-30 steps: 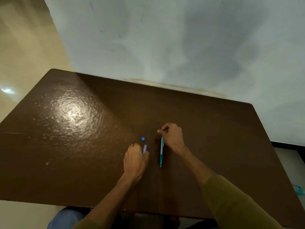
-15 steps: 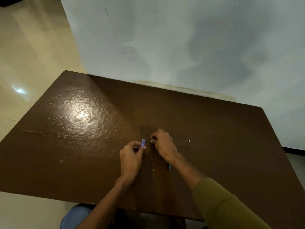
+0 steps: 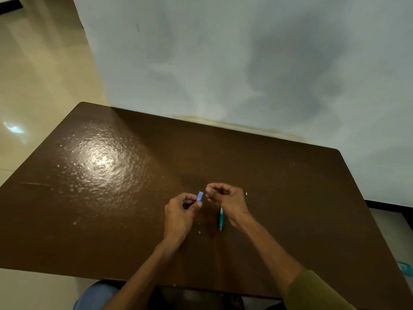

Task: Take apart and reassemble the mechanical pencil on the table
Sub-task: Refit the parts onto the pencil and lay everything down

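Note:
The teal pencil body [image 3: 221, 219] lies on the brown table [image 3: 111, 220], tip toward me, its far end hidden under my right hand [image 3: 228, 199]. My left hand [image 3: 180, 214] is raised just left of it and pinches a short lavender-blue cap piece [image 3: 200, 196] between thumb and forefinger, held upright. My right hand hovers a finger's width to the right of that piece, thumb and forefinger pinched together. The small blue piece that lay here is no longer visible on the table; the pinch hides what it holds.
Tiny white specks [image 3: 246, 193] lie on the table near my hands. The table's far edge meets a grey wall [image 3: 245, 74]. A teal object [image 3: 405, 268] lies on the floor at the right. Blue cloth [image 3: 96, 296] shows below the near edge.
My left hand picked the lavender piece up off the table. My right hand left the pencil, went over the small blue piece and rose pinched; that piece is gone from the table.

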